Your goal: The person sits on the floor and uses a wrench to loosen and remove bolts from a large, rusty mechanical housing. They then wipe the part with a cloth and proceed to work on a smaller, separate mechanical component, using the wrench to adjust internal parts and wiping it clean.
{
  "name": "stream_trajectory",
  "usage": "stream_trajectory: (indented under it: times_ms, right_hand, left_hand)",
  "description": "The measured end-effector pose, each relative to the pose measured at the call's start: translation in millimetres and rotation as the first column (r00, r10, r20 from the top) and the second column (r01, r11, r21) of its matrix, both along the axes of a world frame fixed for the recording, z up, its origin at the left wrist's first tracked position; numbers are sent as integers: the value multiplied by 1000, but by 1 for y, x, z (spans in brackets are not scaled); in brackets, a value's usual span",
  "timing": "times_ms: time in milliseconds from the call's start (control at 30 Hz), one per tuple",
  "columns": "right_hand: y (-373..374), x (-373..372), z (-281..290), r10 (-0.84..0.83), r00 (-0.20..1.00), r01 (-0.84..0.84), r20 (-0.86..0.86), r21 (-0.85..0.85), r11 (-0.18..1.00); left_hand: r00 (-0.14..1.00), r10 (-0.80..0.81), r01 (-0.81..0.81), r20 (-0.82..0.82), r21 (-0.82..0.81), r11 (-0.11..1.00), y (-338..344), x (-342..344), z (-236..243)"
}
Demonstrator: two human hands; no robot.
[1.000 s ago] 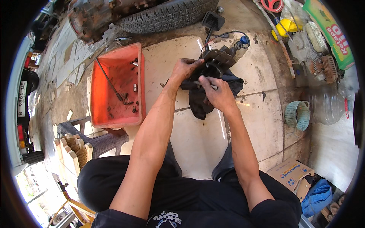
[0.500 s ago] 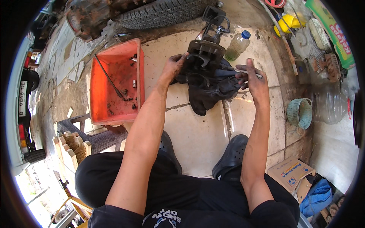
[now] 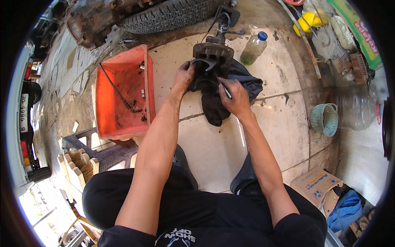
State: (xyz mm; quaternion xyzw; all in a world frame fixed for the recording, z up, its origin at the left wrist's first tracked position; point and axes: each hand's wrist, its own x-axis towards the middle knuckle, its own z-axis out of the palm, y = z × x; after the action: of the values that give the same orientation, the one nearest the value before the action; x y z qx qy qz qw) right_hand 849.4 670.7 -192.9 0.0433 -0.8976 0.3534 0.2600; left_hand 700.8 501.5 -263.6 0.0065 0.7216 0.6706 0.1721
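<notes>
In the head view, a person sits with legs apart over a pale tiled floor (image 3: 279,136), both arms reaching forward. The metal part (image 3: 213,52), dark and greasy, with a flat flange and a curved fork, stands at the upper middle, on or against a black cloth (image 3: 247,82) spread on the tiles. The left hand (image 3: 185,77) has a narrow grip on the left side of this part, the fingertips partly lost against the dark metal. The right hand (image 3: 234,95) lies just right of it and below the fork, its grip closed around a slim pale rod (image 3: 228,92); whether the rod's tip touches the part cannot be told.

Just beyond the cloth, to the right, a bottle (image 3: 253,50) with a blue cap and a little greenish liquid stands upright. To the left sits a red bin (image 3: 117,131), with a long dark bar (image 3: 115,87) leaning inside and small metal pieces lying near the bar's lower end. A tire (image 3: 168,18) lies along the far edge, beside a rusty housing (image 3: 86,26). On the right, a green basket (image 3: 325,119) stands beside a clear jug (image 3: 358,109).
</notes>
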Motion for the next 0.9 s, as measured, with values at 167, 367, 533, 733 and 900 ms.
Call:
stream_trajectory:
  times_ms: [167, 367, 533, 733, 900]
  right_hand:
    - [14, 20, -20, -117, 975, 2, -189, -519, 855]
    - [2, -16, 6, -178, 981, 154, -71, -263, 952]
    - [18, -69, 12, -229, 889, 248, 397, 3, 969]
    - [39, -119, 32, -136, 674, 35, 726, 153, 988]
    - [28, -111, 29, -95, 720, 134, 687, -3, 991]
  left_hand:
    - [999, -39, 40, 9, -217, 975, 8, -2, 3]
    - [994, 85, -97, -74, -186, 978, -11, -6, -27]
    - [989, 143, -138, 32, -131, 982, 16, 11, -9]
    - [982, 167, -154, 94, -132, 979, 11, 12, -5]
    - [978, 174, -151, 116, -181, 972, 5, 8, 1]
